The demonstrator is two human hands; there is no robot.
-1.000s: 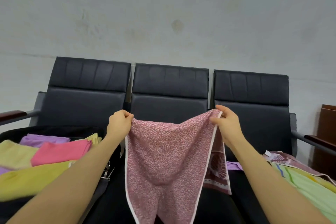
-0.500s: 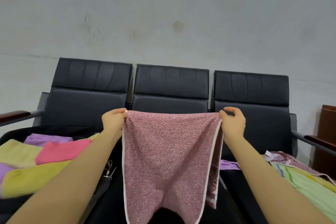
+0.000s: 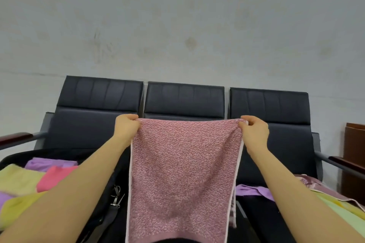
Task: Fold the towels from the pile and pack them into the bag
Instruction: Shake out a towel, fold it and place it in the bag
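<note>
A mottled pink towel (image 3: 183,173) with pale edging hangs in the air in front of the middle seat, its top edge stretched taut. My left hand (image 3: 126,127) pinches its upper left corner and my right hand (image 3: 254,131) pinches its upper right corner. Its lower end runs out of view at the bottom. On the left seat a black bag (image 3: 17,156) lies open with folded yellow (image 3: 17,180), pink (image 3: 53,177) and purple (image 3: 49,163) towels in it. The loose pile (image 3: 335,201) of purple, green and patterned towels lies on the right seat.
A black three-seat bench (image 3: 185,100) stands against a grey wall, with armrests (image 3: 15,138) at both ends. The bag's strap and metal clips (image 3: 116,197) hang beside my left forearm. A brown wooden cabinet (image 3: 354,156) is at the far right.
My hands have moved apart and pulled the towel's sagging top edge straight. The towel now hangs flat, and the doubled flap on its right side has dropped behind.
</note>
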